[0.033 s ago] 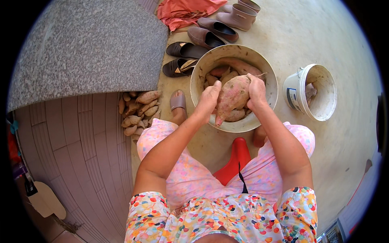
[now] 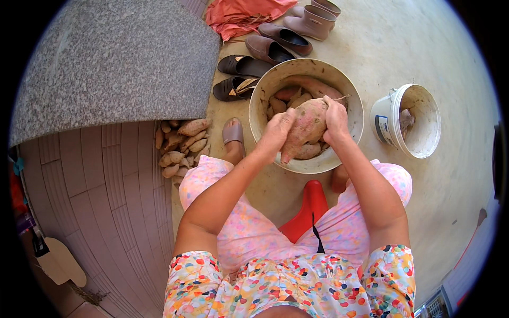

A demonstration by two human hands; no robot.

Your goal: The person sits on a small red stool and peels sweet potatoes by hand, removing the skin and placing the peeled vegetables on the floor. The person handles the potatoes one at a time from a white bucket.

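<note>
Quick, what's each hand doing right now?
Left hand: closed on the big sweet potato, gripping its left side.
Right hand: closed on the same sweet potato, holding its right side over the large bucket.

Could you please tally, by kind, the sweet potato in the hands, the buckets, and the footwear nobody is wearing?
Held sweet potato: 1
Large bucket: 1
White bucket: 1
Black shoes: 2
Brown shoes: 2
Boots: 2
Total: 9
</note>
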